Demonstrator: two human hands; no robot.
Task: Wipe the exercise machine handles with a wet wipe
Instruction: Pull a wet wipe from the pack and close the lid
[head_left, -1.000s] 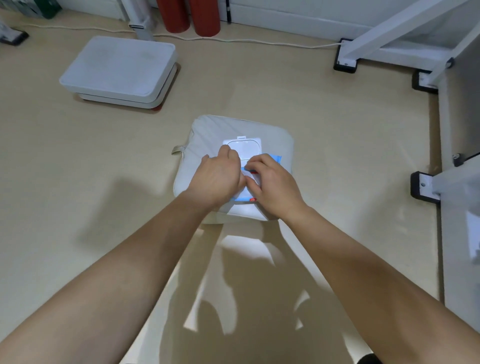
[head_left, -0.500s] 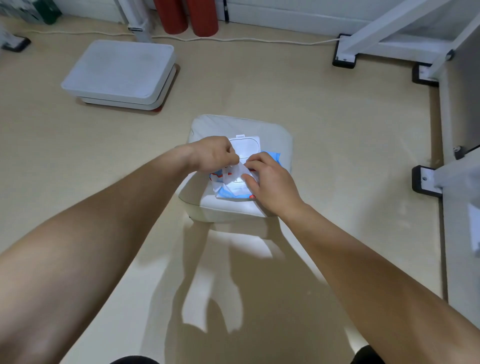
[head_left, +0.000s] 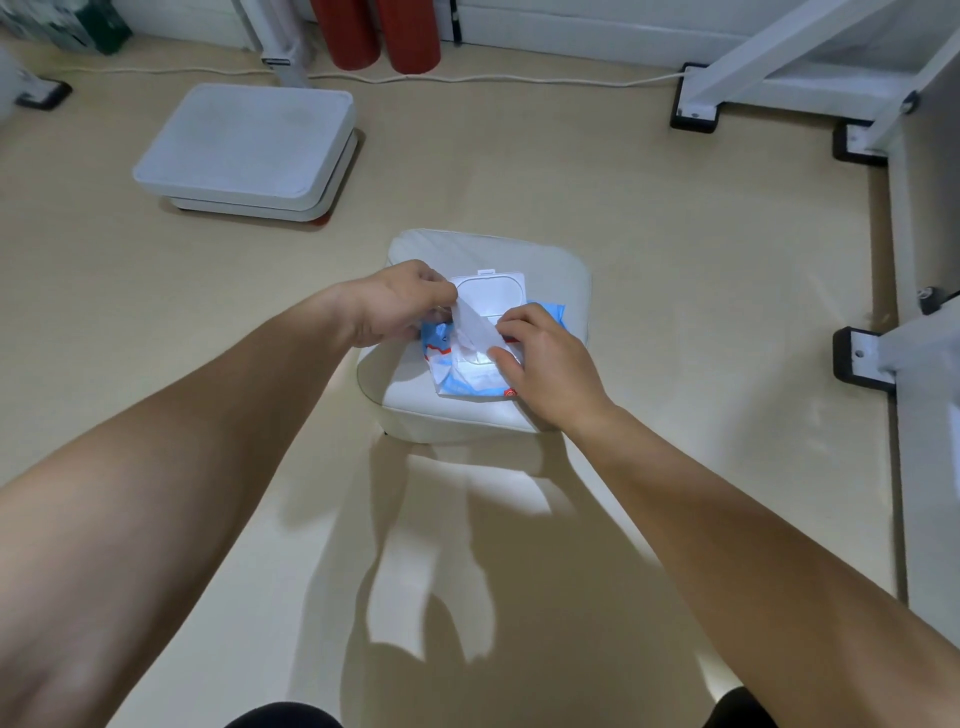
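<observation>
Far left on the floor: a white stacked step platform (head_left: 244, 145), well apart from the work and not involved.

Left hand (head_left: 400, 304): fingers curled, thumb and fingertips clamped on the upper end of the wet wipe (head_left: 475, 330). I hold it raised and to the left of the opening, so that the sheet is drawn out along its length and does not bunch in the slot.

Wet wipe: a thin white sheet, slightly translucent, stretched taut on a slant. Its lower end is inside the pack opening, so it is only partly drawn out. I cannot tell whether a second sheet trails behind it.

Wipe pack (head_left: 470, 387): a soft blue-and-white packet with red marks, lying flat on a white cushioned stool (head_left: 457, 415) at the centre of the floor. Its hard white lid (head_left: 493, 293) is flipped back to the far side, leaving the opening exposed.

Right hand (head_left: 545, 358): laid over the right part of the pack, fingers spread and pressing down beside the opening, gripping nothing. My judgement is that this keeps the light packet from lifting with the sheet.

Far right: the white frame of the exercise machine (head_left: 769, 57), standing on black feet. Its handles are out of view and wiping has not yet begun.
</observation>
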